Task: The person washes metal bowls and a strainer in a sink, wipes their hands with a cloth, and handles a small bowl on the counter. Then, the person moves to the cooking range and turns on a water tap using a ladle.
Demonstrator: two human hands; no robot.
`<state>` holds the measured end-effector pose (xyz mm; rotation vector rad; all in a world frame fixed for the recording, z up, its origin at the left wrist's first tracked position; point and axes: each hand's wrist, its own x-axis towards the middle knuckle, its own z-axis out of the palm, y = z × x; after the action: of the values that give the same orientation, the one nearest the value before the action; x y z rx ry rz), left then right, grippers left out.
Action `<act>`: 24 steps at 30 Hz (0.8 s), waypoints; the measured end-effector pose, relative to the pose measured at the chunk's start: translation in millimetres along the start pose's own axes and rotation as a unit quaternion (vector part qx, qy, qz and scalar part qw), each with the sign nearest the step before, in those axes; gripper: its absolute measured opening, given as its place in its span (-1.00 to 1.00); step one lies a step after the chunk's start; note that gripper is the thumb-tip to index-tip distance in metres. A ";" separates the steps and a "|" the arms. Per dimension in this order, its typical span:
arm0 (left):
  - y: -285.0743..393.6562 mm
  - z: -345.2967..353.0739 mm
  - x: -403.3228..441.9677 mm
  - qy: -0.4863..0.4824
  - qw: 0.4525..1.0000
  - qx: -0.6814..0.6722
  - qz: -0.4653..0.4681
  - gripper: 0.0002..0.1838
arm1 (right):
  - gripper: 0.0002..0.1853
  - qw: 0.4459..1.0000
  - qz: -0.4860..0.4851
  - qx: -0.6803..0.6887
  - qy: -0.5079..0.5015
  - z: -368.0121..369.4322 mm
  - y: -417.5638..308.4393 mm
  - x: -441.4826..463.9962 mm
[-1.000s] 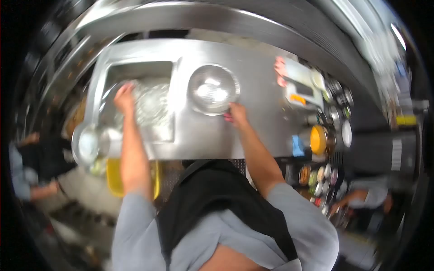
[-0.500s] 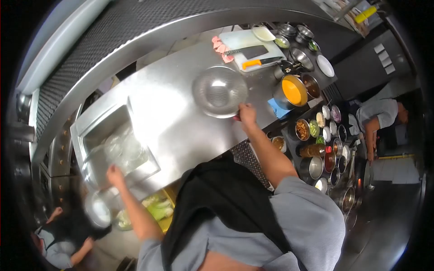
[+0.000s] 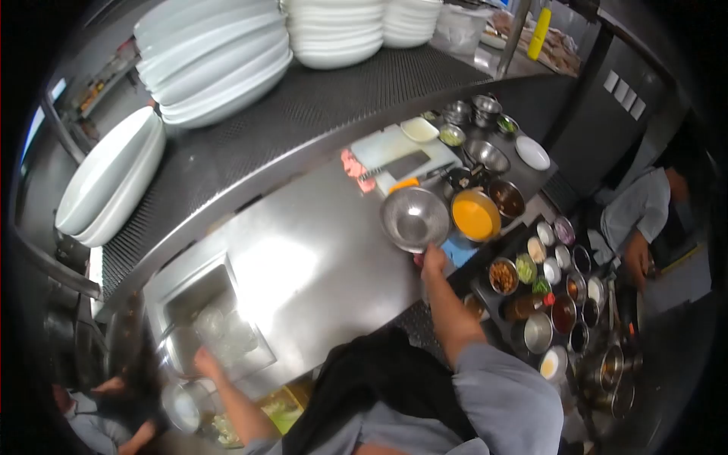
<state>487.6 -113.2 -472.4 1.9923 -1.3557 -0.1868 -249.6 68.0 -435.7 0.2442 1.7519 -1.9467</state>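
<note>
My right hand [image 3: 434, 260] is closed on the near edge of a round metal bowl [image 3: 414, 218], whose inside looks finely dotted. The bowl is over the right part of the steel counter, just left of a pot of orange liquid [image 3: 475, 216]. My left hand [image 3: 205, 362] is closed at the near left of the sink [image 3: 246, 299]. Clear, crumpled-looking material [image 3: 220, 327] shows in the sink beside it. Blur hides what, if anything, the left fingers hold.
A cutting board [image 3: 379, 155] holds a cleaver [image 3: 406, 164] and an orange-handled knife [image 3: 406, 184]. Ingredient containers [image 3: 527, 267] crowd the right side. White plates [image 3: 208, 68] stand stacked on the shelf above. Co-workers [image 3: 641, 205] [image 3: 106, 417] are at the right and lower left.
My right hand has carried the metal bowl rightward along the counter, close to the orange pot. My view has tilted up, bringing the stacked plates in. The left hand stays by the sink.
</note>
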 end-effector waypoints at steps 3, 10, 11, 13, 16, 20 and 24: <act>28.7 -18.6 -52.7 -0.014 0.996 0.022 0.082 -0.69 | -0.59 0.997 0.053 0.050 -0.023 -5.0 0.3 -25.0; 186.4 -72.4 -126.0 -0.171 0.977 -0.117 0.058 -0.60 | -0.80 0.965 -0.128 -0.023 -0.228 1.0 -37.2 -81.2; 206.1 -79.0 -128.5 -0.175 0.974 -0.112 0.090 -0.60 | -0.82 0.938 -0.213 0.007 -0.274 8.9 -64.9 -95.7; 249.4 -101.9 -134.3 -0.163 0.974 -0.107 0.113 -0.61 | -0.83 0.891 -0.320 0.041 -0.319 30.8 -138.9 -120.8; 336.2 -137.5 -140.0 -0.225 0.941 -0.086 0.238 -0.67 | -0.81 0.785 -0.500 0.130 -0.343 58.0 -233.9 -138.5; 463.6 -195.6 -155.3 -0.141 0.899 -0.130 0.394 -0.74 | -0.73 0.589 -0.746 0.129 -0.282 88.0 -343.3 -148.2; 550.3 -241.5 -158.1 -0.031 0.851 -0.174 0.495 -0.76 | -0.70 0.501 -0.850 0.043 -0.156 115.9 -400.9 -155.0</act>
<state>118.2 27.0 7.2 0.8199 -2.0381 -0.0040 -285.7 10.6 4.3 -2.5738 1.4018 -2.6220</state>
